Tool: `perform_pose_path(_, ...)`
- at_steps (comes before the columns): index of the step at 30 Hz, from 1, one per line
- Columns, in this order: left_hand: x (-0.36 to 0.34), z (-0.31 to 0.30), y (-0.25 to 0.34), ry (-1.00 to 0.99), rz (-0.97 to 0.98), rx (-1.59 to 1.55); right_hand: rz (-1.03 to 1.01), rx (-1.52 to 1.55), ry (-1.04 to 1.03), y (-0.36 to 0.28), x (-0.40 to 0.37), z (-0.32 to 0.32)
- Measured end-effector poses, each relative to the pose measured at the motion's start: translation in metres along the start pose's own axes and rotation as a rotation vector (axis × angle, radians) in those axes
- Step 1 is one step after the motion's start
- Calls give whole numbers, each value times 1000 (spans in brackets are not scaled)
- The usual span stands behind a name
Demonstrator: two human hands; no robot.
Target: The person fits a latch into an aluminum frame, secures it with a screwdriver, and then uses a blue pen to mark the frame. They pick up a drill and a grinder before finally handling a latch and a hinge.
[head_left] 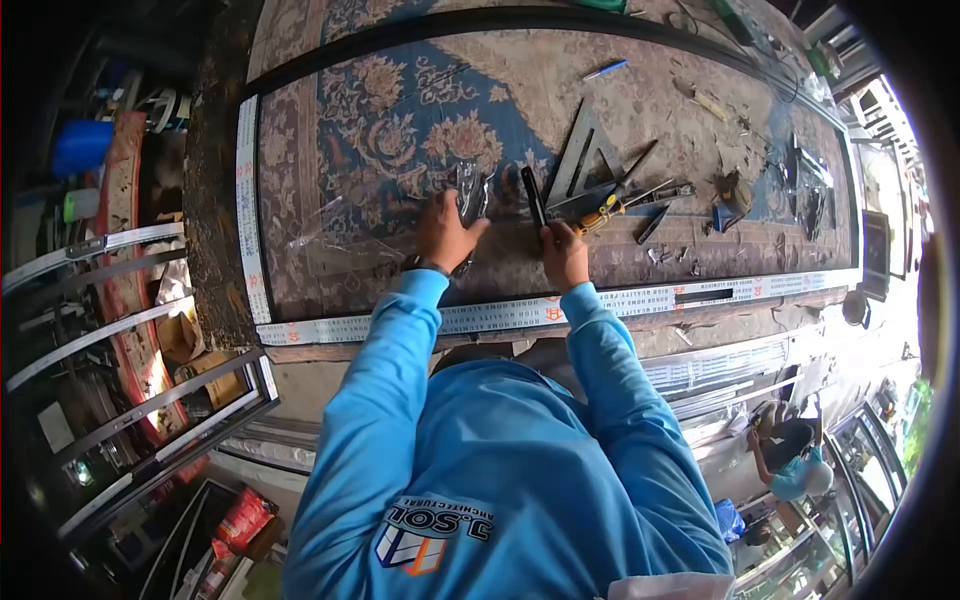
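My left hand (pixel 448 232) is curled around a dark, shiny piece (pixel 472 195) that looks wrapped in clear plastic; its exact kind cannot be made out. In my right hand (pixel 566 258) is the lower end of a slim black bar-like piece (pixel 533 192), which points away from me. Just right of that hand lies a yellow-and-black screwdriver (pixel 603 215). Beyond it rests a grey set square (pixel 578 165). Both hands are above a patterned carpet (pixel 400 120), inside a long frame with taped white edges (pixel 420 326).
A blue pen (pixel 606 69), a tape measure (pixel 733 200) and small scraps lie on the carpet. Metal frames (pixel 100 240) are stacked at the left, near a blue container (pixel 82 147). Another person (pixel 795 465) is at the lower right among more frames.
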State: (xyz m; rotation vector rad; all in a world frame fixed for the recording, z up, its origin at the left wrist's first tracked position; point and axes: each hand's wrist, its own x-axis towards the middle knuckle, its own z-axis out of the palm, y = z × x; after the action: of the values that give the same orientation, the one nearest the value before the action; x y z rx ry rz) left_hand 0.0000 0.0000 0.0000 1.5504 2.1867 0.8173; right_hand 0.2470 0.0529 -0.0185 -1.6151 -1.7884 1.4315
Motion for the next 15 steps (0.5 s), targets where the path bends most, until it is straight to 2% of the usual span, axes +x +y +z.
perform_pose_path(2,8,8,0,-54,-23,13,-123,-141,46,-18,-10,-6)
perform_pose_path(5,10,-22,11,-149,-83,-347,-490,-388,440,-75,-30,-8)
perform_pose_path(6,8,-27,18,-144,-10,-476,-536,-362,444,-81,-25,-8)
perform_pose_path(9,-1,-60,63,-150,22,-493,-189,788,78,-128,-14,4)
perform_pose_path(10,-1,-65,67,-175,101,-373,-223,740,-62,-126,-4,-2)
perform_pose_path(13,4,-75,72,-59,37,-691,-328,632,-157,-143,5,-7)
perform_pose_path(14,10,-76,75,-2,-83,-956,-395,531,-132,-139,7,-2)
perform_pose_path(15,15,-83,71,-16,-41,-819,-409,514,-159,-143,8,-2)
